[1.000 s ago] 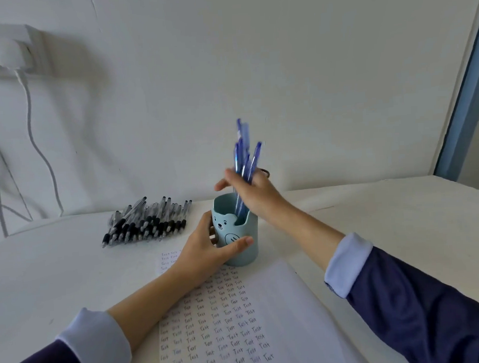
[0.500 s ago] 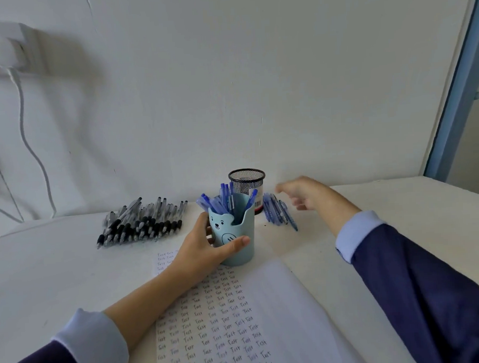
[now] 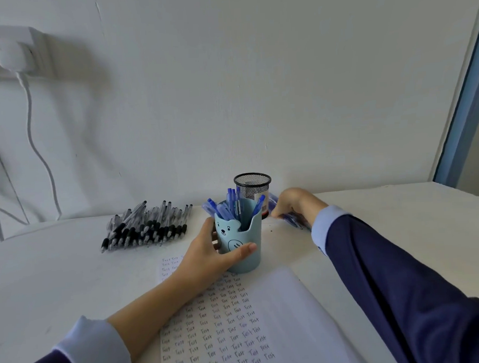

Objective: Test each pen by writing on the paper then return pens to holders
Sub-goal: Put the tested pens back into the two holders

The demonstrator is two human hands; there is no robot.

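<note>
— Since the earlier frame, what is found moved?
— Only the right hand (image 3: 289, 203): then raised with fingers spread, it is now lowered onto the loose blue pens (image 3: 293, 220).
— And from the left?
— Black pens (image 3: 143, 228) are heaped on the table (image 3: 43, 275), well apart from both hands. The bear-faced holder (image 3: 249, 230), filled with upright blue pens (image 3: 231, 205), is gripped by the left hand (image 3: 206, 255), thumb laid across its front, at the far edge of the paper (image 3: 281, 318). The mesh holder (image 3: 252, 184) is stood just behind. Right of it, the loose pens are covered by the right hand's curled fingers; whether they are grasped cannot be told.
</note>
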